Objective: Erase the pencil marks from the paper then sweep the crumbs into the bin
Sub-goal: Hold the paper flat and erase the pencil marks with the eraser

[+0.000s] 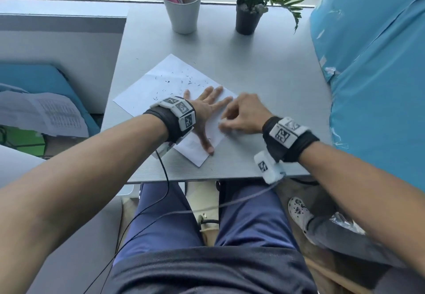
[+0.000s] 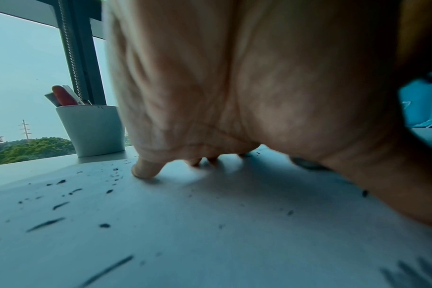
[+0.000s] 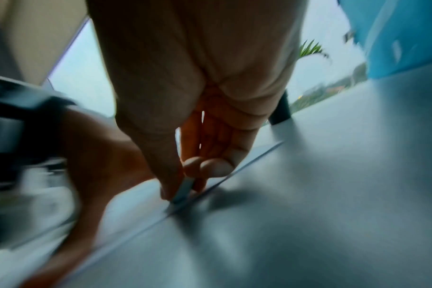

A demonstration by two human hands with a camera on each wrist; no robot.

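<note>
A white sheet of paper (image 1: 161,82) lies askew on the grey table (image 1: 264,68), with several dark eraser crumbs (image 1: 184,81) scattered over its far half. My left hand (image 1: 204,112) presses flat on the paper, fingers spread and straight; the left wrist view shows the palm (image 2: 234,87) over the sheet and crumbs (image 2: 59,204). My right hand (image 1: 241,116) pinches a small whitish eraser (image 3: 184,190) at the paper's right edge, its tip down on the sheet. The right wrist view is motion-blurred. No bin shows in any view.
A white cup of pens (image 1: 182,10) and a potted plant in a black pot (image 1: 249,15) stand at the table's far edge by the window. A blue cushion (image 1: 372,63) borders the table's right side. Papers (image 1: 46,112) lie to the left, off the table.
</note>
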